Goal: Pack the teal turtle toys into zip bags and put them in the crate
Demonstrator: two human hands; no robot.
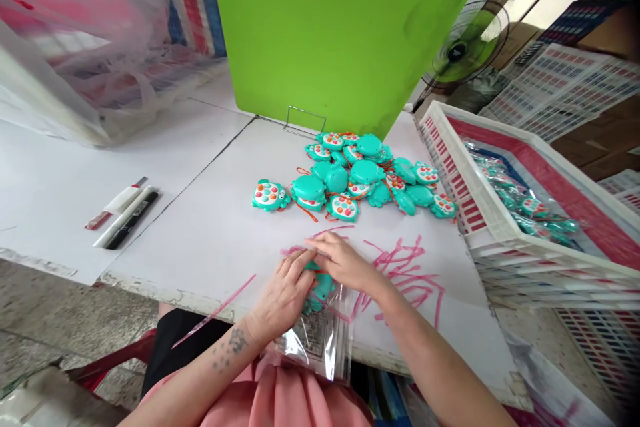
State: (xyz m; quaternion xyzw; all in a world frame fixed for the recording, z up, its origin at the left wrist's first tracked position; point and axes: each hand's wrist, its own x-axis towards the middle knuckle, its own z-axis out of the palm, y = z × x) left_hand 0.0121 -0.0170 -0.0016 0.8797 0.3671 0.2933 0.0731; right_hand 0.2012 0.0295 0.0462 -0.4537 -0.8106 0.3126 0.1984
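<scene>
At the table's near edge, a teal turtle toy [320, 291] lies between my hands, over a stack of clear plastic bags [317, 343]. My left hand [286, 288] is closed on the toy's left side, its fingers bent over the far end. From the right, my right hand [343, 259] presses its bunched fingers onto the same far end, touching the left fingertips. The fingers hide part of the toy, and I cannot tell whether it is inside a bag. Beyond my hands lies a pile of similar turtle toys [367, 172] with coloured buttons and orange cords.
Pink strips [405, 270] lie right of my hands. Markers [133, 219] and a cutter [117, 201] rest at left. A green board [340, 33] stands behind the pile. At right is a white crate [545, 263] of bagged toys; a large plastic bag [75, 60] sits back left.
</scene>
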